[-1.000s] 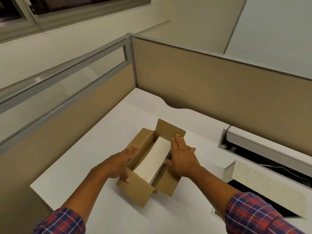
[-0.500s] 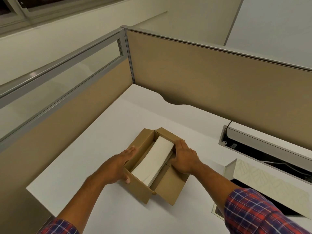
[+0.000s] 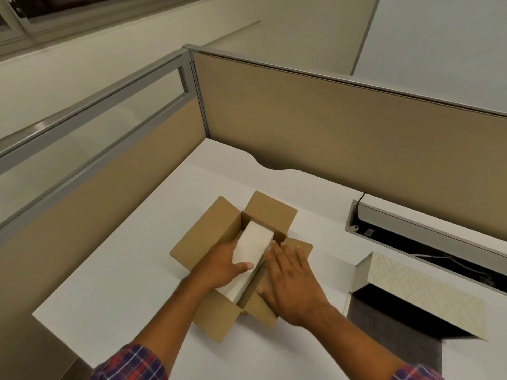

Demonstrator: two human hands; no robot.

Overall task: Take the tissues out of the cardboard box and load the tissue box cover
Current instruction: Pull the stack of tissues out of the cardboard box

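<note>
A brown cardboard box (image 3: 208, 237) lies on the white desk with all its flaps folded out. Inside it a white stack of tissues (image 3: 253, 242) stands tilted, its far end raised. My left hand (image 3: 219, 267) is in the box, fingers under the stack's left side and thumb on top of it. My right hand (image 3: 290, 278) lies flat, fingers spread, on the right flap, with its fingertips touching the stack's right edge. The tissue box cover (image 3: 417, 283), cream with a pale pattern, lies open on the right, its dark inside showing.
The white desk (image 3: 123, 283) is closed in by tan partition panels (image 3: 329, 127) at the back and left. A grey cable tray (image 3: 411, 229) with a cord is sunk into the desk at the back right. The desk's front-left corner is close.
The box's flaps have been spread fully open. My left hand went from the box's outer side into the box and took hold of the stack. My right hand opened flat onto the right flap.
</note>
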